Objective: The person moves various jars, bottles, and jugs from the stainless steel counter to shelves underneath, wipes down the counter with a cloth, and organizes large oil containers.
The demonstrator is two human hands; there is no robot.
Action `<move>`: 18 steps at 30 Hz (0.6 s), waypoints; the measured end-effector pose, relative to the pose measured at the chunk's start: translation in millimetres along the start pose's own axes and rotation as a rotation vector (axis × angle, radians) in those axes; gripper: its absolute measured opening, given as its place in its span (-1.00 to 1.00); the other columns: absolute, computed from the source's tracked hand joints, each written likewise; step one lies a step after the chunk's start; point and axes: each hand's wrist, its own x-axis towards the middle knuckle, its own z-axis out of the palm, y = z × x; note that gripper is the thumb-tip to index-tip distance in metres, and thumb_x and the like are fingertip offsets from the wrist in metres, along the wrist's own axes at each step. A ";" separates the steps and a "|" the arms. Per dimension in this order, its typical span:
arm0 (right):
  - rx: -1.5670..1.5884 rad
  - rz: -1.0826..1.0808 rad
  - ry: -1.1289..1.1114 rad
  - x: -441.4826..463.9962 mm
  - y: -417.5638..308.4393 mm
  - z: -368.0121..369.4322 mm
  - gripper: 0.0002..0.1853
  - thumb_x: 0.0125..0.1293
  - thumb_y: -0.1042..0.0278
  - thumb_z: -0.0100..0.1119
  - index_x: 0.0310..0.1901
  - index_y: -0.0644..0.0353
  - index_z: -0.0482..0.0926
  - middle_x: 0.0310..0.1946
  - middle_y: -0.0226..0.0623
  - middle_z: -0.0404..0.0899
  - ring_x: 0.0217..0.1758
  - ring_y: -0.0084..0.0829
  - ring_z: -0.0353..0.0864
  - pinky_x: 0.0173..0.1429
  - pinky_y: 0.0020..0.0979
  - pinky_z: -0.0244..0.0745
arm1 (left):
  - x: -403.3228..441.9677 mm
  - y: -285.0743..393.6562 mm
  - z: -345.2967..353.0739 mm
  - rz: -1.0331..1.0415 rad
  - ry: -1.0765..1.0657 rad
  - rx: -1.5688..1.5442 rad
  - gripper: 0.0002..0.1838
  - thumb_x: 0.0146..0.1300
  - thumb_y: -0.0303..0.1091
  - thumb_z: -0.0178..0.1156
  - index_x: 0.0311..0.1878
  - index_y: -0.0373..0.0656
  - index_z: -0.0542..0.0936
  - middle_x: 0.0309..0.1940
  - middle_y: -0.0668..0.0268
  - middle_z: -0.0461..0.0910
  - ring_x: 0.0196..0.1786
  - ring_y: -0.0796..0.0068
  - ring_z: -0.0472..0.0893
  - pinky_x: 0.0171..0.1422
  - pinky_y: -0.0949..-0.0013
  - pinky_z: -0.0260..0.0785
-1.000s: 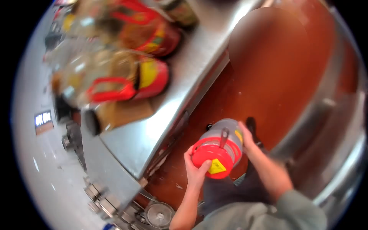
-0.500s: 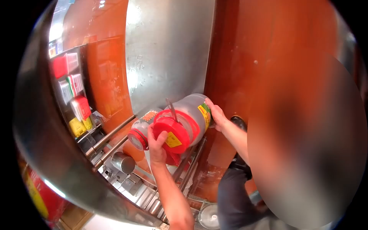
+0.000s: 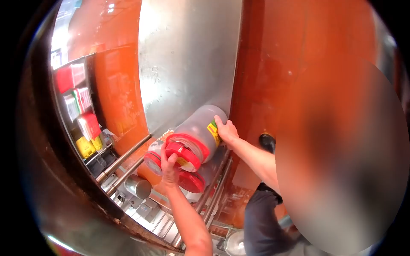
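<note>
A big clear plastic jar [image 3: 200, 120] with a red collar lies tilted, its mouth toward me. My left hand [image 3: 169, 170] is closed on a red screw lid [image 3: 183, 153], which is held at the mouth of the jar, slightly tipped. Whether the lid touches the rim all round I cannot tell. My right hand [image 3: 226, 131] grips the jar's right side over a yellow-green label [image 3: 213, 130], its lower fingers hidden. Left of the big jar is a smaller jar [image 3: 153, 162] with a red-rimmed lid. Another red lid [image 3: 191, 181] shows below my left hand.
A steel tabletop [image 3: 188, 55] stretches away beyond the jars. Metal rails [image 3: 128, 162] run along the near side, with a steel canister [image 3: 138, 186] below. Shelved containers [image 3: 89, 125] stand at left. A person's dark-trousered leg [image 3: 265, 213] is at lower right, over an orange floor.
The red lid has tipped over toward the jar's mouth in my left hand. A grey handle that stuck up by the lid no longer shows. My right hand has shifted slightly left with the jar.
</note>
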 end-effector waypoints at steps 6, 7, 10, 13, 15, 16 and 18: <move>-0.166 -0.025 -0.238 -10.0 1.3 -50.2 -0.01 0.28 -0.44 0.10 0.44 0.33 0.25 0.39 0.11 0.32 0.32 0.01 0.50 0.06 -0.01 0.66 | -3.0 -0.2 -1.0 0.021 0.156 0.153 -0.04 0.10 -0.23 0.30 0.56 -0.24 0.11 0.41 0.10 0.29 0.44 0.21 0.33 0.47 0.16 0.24; -0.152 -0.012 -0.218 -16.8 7.7 -67.6 -0.09 0.29 -0.37 0.14 0.39 0.32 0.31 0.32 0.06 0.40 0.26 -0.03 0.54 0.05 -0.02 0.66 | -12.2 5.7 5.0 0.054 0.251 0.247 -0.04 0.13 -0.22 0.34 0.56 -0.25 0.11 0.48 0.01 0.19 0.51 0.18 0.25 0.50 0.16 0.20; -0.063 0.033 -0.089 -78.2 2.7 -141.8 -0.37 0.35 -0.11 0.23 0.18 0.32 0.46 0.04 -0.07 0.56 0.02 -0.20 0.63 -0.06 -0.12 0.69 | -23.6 18.6 32.6 0.174 0.518 0.395 -0.14 0.17 -0.32 0.38 0.52 -0.23 0.20 0.41 0.04 0.33 0.44 0.18 0.34 0.48 0.22 0.21; 0.113 -0.010 0.021 -130.3 -1.5 -238.7 -0.55 0.36 0.08 0.27 0.06 0.29 0.49 -0.13 -0.13 0.58 -0.20 -0.29 0.66 -0.21 -0.23 0.72 | -30.1 30.3 54.1 0.232 0.686 0.766 -0.14 0.16 -0.19 0.44 0.45 -0.32 0.29 0.35 -0.07 0.40 0.39 0.10 0.42 0.43 0.16 0.28; 0.179 -0.095 0.060 -182.6 -28.6 -310.9 -0.62 0.36 0.15 0.29 0.02 0.27 0.51 -0.18 -0.15 0.59 -0.26 -0.28 0.70 -0.26 -0.25 0.74 | -53.2 65.4 102.0 0.031 0.730 0.787 -0.27 0.21 -0.06 0.35 0.33 -0.34 0.43 0.23 -0.10 0.52 0.29 0.04 0.52 0.39 0.11 0.33; 0.184 -0.127 0.091 -209.1 -46.1 -350.8 -0.67 0.36 0.19 0.28 -0.02 0.26 0.52 -0.21 -0.15 0.60 -0.28 -0.28 0.71 -0.27 -0.26 0.74 | -79.3 90.7 133.6 -0.164 0.713 0.810 -0.33 0.23 -0.01 0.30 0.27 -0.33 0.49 0.17 -0.10 0.57 0.24 0.01 0.56 0.37 0.09 0.34; 0.096 -0.154 0.250 -240.2 -54.1 -432.9 -0.74 0.36 0.25 0.27 -0.08 0.23 0.52 -0.38 -0.22 0.59 -0.49 -0.33 0.66 -0.43 -0.30 0.68 | -123.4 111.0 169.4 -0.271 0.692 0.827 -0.41 0.24 -0.04 0.24 0.20 -0.30 0.57 0.10 -0.12 0.62 0.17 -0.06 0.59 0.37 0.06 0.35</move>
